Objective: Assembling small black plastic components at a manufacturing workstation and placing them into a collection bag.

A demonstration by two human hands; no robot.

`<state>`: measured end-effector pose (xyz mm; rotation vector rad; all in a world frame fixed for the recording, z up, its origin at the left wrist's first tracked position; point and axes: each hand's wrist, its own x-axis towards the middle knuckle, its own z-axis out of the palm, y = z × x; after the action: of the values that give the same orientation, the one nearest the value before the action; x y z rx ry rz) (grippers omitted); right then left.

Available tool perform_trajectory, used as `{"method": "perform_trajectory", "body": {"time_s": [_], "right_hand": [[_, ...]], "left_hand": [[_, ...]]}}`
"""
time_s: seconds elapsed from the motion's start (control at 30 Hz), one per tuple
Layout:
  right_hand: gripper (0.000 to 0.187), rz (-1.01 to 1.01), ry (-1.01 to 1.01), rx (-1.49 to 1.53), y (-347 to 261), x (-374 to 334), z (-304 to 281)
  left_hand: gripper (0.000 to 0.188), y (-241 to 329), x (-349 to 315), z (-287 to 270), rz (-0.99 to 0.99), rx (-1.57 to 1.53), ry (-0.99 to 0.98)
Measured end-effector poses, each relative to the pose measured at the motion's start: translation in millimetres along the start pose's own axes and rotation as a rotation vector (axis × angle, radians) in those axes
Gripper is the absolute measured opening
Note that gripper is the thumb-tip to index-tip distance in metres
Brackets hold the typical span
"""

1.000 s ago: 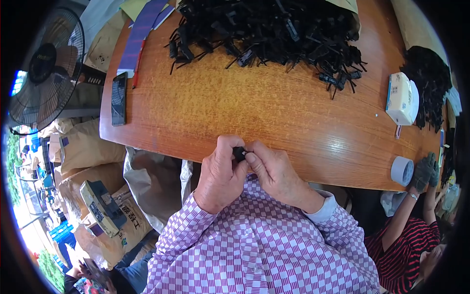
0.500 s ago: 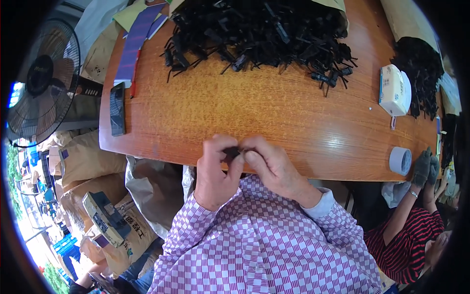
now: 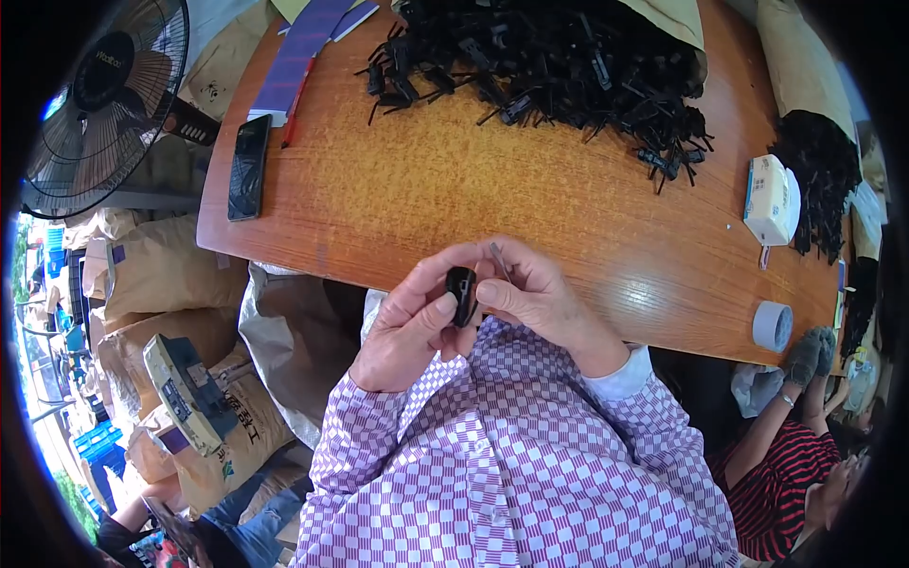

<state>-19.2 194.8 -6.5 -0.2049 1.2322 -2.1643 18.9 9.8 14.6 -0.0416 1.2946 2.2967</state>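
Note:
Just in front of my body, at the table's near edge, my left hand pinches a small, glossy black plastic part between thumb and fingers. Close against it, my right hand is closed around a thin greyish blade-like strip; its exact kind cannot be made out. The right thumb tip comes up beside the black part. On the far side of the table lies a large heap of black plastic parts with thin stems, spilling from a paper sack.
A phone, a red pen and a purple-covered booklet lie on the left. Rightward are a tissue pack, a tape roll and another black heap. A co-worker's gloved hands rest nearby. A fan stands left.
The black part, mostly hidden by my fingers before, now shows in my left hand. My right fingers have opened away a little, and the thin strip has come into view. The whole view has shifted slightly.

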Motion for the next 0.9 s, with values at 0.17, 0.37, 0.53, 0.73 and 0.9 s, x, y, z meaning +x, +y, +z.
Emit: {"method": "perform_trajectory", "body": {"time_s": [0.17,0.37,0.53,0.73,0.9], "right_hand": [[0.019,-0.031,-0.026,-0.037,14.7,-4.5,-10.4],[0.021,-0.066,0.082,-0.260,18.5,-9.1,-12.6],[0.029,-0.236,0.251,-0.194,21.3,-9.8,6.8],[0.037,-0.027,0.149,0.003,18.0,-7.2,8.9],[0.034,-0.020,0.209,-0.022,18.4,-0.6,10.4]], "left_hand": [[0.040,-0.6,3.2,5.3,-0.057,-0.016,-0.085],[0.042,-3.3,4.9,18.4,0.079,0.438,0.059],[0.037,-8.3,13.5,24.4,0.310,1.021,0.279],[0.036,-11.6,22.3,18.3,0.295,1.017,0.330],[0.036,-10.3,28.9,21.2,0.268,1.033,0.339]]}}
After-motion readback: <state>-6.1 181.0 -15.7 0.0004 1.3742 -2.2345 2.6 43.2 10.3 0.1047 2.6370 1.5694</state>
